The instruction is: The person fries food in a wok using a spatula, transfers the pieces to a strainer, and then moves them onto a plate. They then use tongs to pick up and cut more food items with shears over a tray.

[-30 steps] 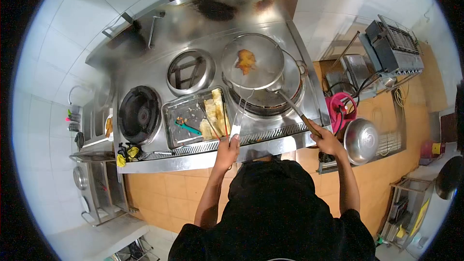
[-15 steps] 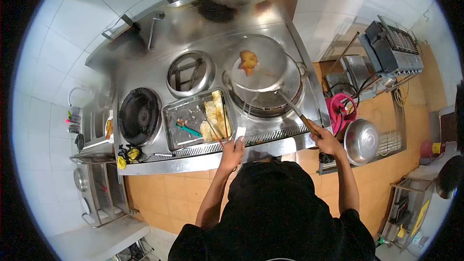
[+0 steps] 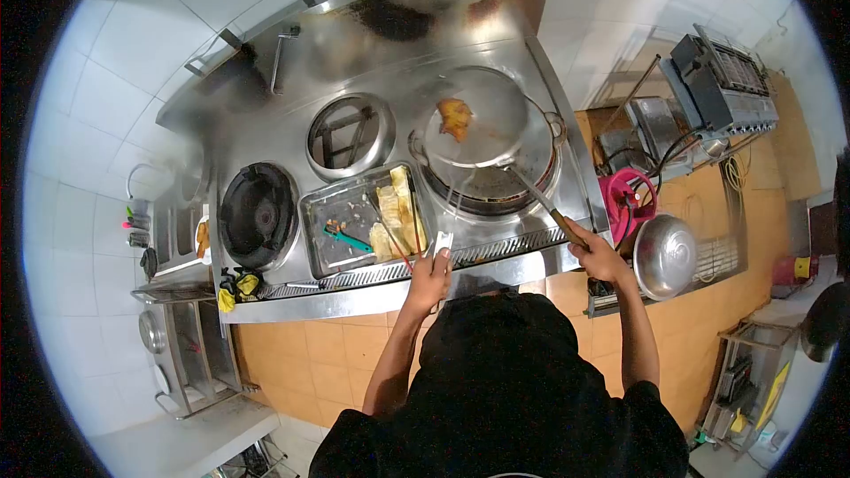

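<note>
My right hand (image 3: 598, 258) is closed round the wooden end of a long handle on a round mesh strainer (image 3: 496, 137). The strainer is over a wok (image 3: 531, 173) on the right burner, with a browned piece of food (image 3: 455, 118) in it. My left hand (image 3: 430, 276) is closed round metal tongs (image 3: 444, 242) at the counter's front edge. Left of that hand, a metal tray (image 3: 323, 243) holds pale yellow pieces of food (image 3: 395, 214), a green-handled tool (image 3: 347, 237) and thin sticks.
An empty burner ring (image 3: 350, 136) and a black burner (image 3: 257, 214) are to the left. Yellow-and-black cloths (image 3: 237, 287) lie at the front left corner. A pink bucket (image 3: 630, 199) and a metal bowl (image 3: 664, 257) are at the right.
The view has shifted slightly. The browned food appears slightly turned or moved in the strainer. Both hands keep nearly the same positions and grips.
</note>
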`<action>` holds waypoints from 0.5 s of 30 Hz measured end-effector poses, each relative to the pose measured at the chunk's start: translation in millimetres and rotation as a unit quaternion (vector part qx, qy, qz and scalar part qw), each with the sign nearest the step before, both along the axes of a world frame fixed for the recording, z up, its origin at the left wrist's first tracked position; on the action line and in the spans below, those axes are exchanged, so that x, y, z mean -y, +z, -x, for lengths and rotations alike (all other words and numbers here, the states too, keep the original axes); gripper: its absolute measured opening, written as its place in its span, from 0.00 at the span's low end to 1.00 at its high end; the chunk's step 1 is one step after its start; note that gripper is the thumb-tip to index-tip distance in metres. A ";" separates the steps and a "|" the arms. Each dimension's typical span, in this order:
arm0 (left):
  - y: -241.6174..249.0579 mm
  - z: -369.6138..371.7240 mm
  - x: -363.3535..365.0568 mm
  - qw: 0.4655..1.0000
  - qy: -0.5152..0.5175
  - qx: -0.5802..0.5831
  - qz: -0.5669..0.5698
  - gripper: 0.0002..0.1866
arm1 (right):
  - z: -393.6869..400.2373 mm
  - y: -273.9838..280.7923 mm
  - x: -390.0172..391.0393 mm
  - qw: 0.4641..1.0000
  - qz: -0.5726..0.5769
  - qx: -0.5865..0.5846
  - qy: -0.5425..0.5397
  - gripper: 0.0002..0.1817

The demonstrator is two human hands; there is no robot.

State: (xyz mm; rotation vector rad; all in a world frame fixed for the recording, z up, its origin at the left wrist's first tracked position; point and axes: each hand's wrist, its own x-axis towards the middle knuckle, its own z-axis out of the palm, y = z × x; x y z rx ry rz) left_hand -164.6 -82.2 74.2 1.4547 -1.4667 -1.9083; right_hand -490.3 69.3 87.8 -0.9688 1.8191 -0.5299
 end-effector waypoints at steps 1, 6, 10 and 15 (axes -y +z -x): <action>-1.6 -1.8 3.0 1.000 0.003 0.000 -0.001 0.24 | 4.1 -21.1 -2.7 0.996 0.087 -0.025 0.014 0.33; -3.4 0.7 7.1 0.997 0.032 -0.027 -0.063 0.23 | 0.5 -3.2 1.0 0.998 0.057 -0.002 0.003 0.33; -2.0 -7.7 12.4 1.000 -0.001 0.001 -0.006 0.22 | -1.2 8.0 8.9 0.999 0.041 0.002 0.003 0.33; 4.4 2.2 13.3 0.999 0.027 -0.023 -0.004 0.18 | -2.6 12.2 6.4 1.000 0.016 0.013 -0.008 0.33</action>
